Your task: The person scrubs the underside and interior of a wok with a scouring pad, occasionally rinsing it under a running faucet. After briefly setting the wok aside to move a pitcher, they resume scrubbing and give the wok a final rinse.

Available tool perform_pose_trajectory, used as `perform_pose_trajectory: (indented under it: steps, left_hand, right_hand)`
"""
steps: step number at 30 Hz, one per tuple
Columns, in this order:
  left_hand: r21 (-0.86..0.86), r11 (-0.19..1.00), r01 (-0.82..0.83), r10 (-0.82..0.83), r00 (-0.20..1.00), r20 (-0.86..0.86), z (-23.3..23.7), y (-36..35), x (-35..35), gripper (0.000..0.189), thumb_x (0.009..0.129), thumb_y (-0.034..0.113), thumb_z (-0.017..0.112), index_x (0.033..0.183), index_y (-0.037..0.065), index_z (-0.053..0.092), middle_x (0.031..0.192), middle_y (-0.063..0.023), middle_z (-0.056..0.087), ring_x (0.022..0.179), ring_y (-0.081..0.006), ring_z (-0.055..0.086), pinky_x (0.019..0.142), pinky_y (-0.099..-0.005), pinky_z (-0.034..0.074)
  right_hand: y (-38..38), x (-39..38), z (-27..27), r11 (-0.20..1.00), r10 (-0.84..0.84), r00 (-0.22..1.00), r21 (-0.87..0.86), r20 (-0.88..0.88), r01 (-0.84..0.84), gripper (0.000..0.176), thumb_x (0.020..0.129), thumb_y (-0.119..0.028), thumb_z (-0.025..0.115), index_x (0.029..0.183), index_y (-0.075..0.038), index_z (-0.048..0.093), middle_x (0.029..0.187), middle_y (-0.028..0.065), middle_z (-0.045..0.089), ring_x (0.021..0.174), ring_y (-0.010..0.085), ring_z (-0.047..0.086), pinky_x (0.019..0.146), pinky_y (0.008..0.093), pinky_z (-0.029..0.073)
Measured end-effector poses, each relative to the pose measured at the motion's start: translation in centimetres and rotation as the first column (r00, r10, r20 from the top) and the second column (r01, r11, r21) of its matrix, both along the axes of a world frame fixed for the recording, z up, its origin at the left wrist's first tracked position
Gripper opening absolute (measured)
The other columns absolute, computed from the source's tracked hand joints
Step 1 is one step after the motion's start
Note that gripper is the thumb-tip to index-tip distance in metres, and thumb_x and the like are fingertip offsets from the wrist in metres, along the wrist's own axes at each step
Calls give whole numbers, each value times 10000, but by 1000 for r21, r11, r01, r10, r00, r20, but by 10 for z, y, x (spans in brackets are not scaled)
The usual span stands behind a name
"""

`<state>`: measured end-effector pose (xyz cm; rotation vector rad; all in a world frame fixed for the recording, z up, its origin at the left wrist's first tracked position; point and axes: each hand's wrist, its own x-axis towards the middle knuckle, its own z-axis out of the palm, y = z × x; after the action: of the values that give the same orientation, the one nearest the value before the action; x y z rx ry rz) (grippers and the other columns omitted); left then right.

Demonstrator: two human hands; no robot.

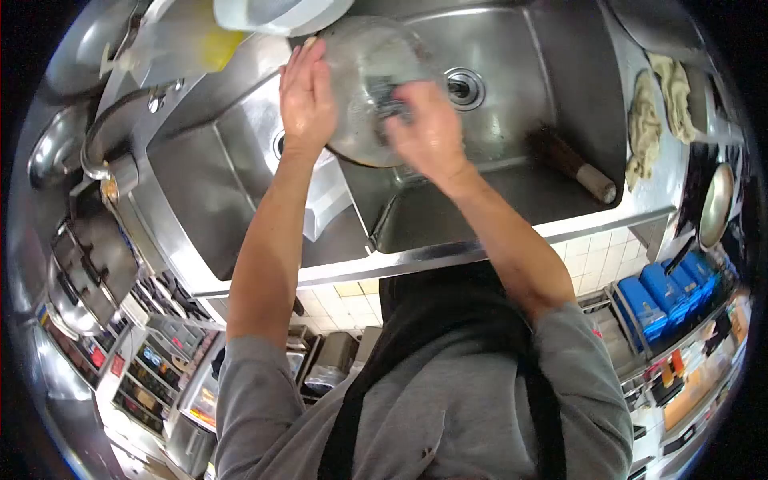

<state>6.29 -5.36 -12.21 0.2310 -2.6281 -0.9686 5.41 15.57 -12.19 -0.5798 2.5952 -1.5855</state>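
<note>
Dark scrubber (387, 98) meets round metal disc (352, 88), right over the sink (580, 72)!
Left hand (308, 104) along the disc's rim, fingers straight and close together; right hand (428, 128), blurred, curls its fingers round the scrubber. Brush (574, 166) in the basin at right, drain (464, 88) beyond, pale container (280, 12) at the far edge.

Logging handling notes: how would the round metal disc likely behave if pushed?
The round metal disc probably stays stiff, keeping an even, curved outline under the right hand. It may be slippery, as its surface looks fairly smooth. Without the left hand at its edge, a push might slide it.
</note>
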Motion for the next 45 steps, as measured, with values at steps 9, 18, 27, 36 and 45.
perform_pose_trajectory:
  steps: [9, 18, 27, 36, 45]
  left_hand:
    - [7, 1000, -6, 6, 1000, 17, -3, -2, 6, 351, 1084, 257, 456, 1345, 96, 627, 1399, -145, 627, 1327, -307, 547, 1168, -441, 273]
    - [96, 995, 19, -24, 998, 54, -8, -7, 4, 377, 1077, 248, 436, 1374, 95, 613, 1399, -127, 632, 1302, -246, 560, 1148, -420, 244]
    - [-55, 999, 0, 2, 1000, 24, 2, -6, 0, 354, 1063, 197, 487, 1328, 29, 650, 1301, -163, 697, 1128, -266, 684, 1025, -384, 480]
    - [-51, 998, -48, 54, 988, 146, 7, 0, 3, 389, 1064, 206, 423, 1409, 126, 583, 1419, -68, 629, 1277, -165, 552, 1118, -395, 192]
    - [28, 997, -66, 58, 971, 230, -1, -7, 3, 411, 1034, 177, 425, 1406, 138, 594, 1388, -67, 657, 1249, -161, 568, 1118, -392, 207]
  right_hand:
    - [28, -3, -37, 993, -104, 984, -31, 146, 110, 302, 748, -90, 716, 1026, -13, 627, 981, 191, 648, 961, 396, 643, 878, 472, 526]
    - [-14, -9, 5, 995, 29, 986, -93, -164, -45, 363, 748, -124, 702, 1089, -23, 628, 990, 172, 659, 947, 363, 649, 878, 440, 524]
    - [-37, -8, 19, 999, 32, 995, -24, -99, -34, 338, 730, -136, 739, 1030, -32, 621, 967, 157, 650, 928, 352, 660, 846, 446, 539]
    - [18, -38, -42, 974, -225, 962, 5, 158, 227, 356, 763, -128, 715, 1080, 4, 620, 1029, 218, 656, 972, 406, 644, 890, 469, 531]
    - [21, -14, -22, 994, -107, 989, 49, 100, 102, 329, 773, -152, 705, 1060, -11, 626, 1016, 210, 648, 1008, 380, 636, 890, 460, 521]
